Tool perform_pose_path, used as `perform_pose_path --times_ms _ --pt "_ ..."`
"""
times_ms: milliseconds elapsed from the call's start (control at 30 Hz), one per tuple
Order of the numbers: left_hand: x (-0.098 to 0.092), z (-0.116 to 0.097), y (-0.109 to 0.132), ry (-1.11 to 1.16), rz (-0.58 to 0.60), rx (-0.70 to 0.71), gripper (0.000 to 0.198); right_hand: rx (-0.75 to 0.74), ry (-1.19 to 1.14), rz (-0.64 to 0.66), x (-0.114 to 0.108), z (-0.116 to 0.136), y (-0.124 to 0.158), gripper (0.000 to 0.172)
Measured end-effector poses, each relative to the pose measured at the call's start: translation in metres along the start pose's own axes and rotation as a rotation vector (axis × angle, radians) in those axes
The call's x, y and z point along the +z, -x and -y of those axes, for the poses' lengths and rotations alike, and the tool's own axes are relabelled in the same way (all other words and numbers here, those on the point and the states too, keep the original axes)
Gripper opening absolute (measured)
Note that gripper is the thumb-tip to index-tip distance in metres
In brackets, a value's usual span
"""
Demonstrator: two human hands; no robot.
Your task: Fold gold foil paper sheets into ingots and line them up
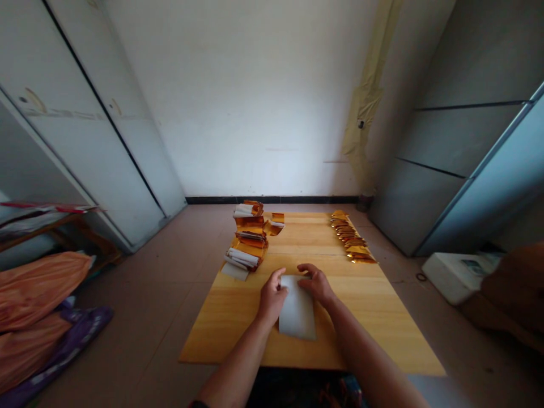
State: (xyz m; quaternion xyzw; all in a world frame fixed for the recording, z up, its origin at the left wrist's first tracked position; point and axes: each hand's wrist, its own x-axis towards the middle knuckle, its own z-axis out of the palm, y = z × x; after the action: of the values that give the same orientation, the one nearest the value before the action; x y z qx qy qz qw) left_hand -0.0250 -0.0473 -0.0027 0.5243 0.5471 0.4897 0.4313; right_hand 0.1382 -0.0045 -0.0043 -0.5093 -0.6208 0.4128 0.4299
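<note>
Both my hands are at the upper edge of a white paper sheet [297, 310] lying on a light wooden board [365, 294]. My left hand [272, 296] holds the sheet's upper left part, and my right hand [317, 283] curls over its upper right corner. Left of them stands a loose pile of gold foil and white paper packets [249, 238], with a white sheet [235, 271] at its near end. A slanting row of folded gold foil pieces [351, 238] lies along the board's far right side.
Tall white cabinet doors [106, 141] rise on the left, above orange cloth bundles [34, 300] and a purple bag [72, 345]. A grey appliance [450, 164] and a white box [457, 276] stand on the right. Tiled floor surrounds the board.
</note>
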Motion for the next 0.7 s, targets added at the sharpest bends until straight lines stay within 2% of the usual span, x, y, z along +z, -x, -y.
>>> perform_pose_path --times_ms 67,133,233,300,367,433,533,600,700 --pt "0.001 0.002 -0.004 -0.142 -0.012 0.144 0.047 -0.058 0.191 -0.068 -0.001 -0.004 -0.001 0.039" --pt "0.003 0.003 -0.007 -0.279 0.043 0.263 0.048 -0.162 0.371 -0.161 -0.001 -0.003 0.002 0.041" --pt "0.007 0.005 -0.009 -0.523 0.117 0.334 0.049 -0.34 0.66 -0.27 0.004 0.006 0.014 0.04" --pt "0.009 0.004 -0.009 -0.696 0.108 0.346 0.041 -0.399 0.765 -0.187 0.008 0.012 0.027 0.036" --pt "0.01 0.001 -0.01 -0.828 0.083 0.341 0.034 -0.459 0.767 0.021 0.012 0.016 0.043 0.028" --pt "0.01 -0.002 -0.011 -0.921 0.053 0.331 0.032 -0.481 0.758 0.132 0.012 0.017 0.06 0.023" --pt "0.006 -0.001 -0.012 -0.996 -0.022 0.349 0.029 -0.501 0.756 0.216 0.005 0.015 0.078 0.041" --pt "0.002 0.002 -0.011 -0.979 -0.038 0.408 0.028 -0.494 0.766 0.246 0.001 0.014 0.084 0.045" --pt "-0.007 0.007 -0.005 -0.851 0.107 0.538 0.031 -0.466 0.763 0.253 -0.002 0.017 0.085 0.04"
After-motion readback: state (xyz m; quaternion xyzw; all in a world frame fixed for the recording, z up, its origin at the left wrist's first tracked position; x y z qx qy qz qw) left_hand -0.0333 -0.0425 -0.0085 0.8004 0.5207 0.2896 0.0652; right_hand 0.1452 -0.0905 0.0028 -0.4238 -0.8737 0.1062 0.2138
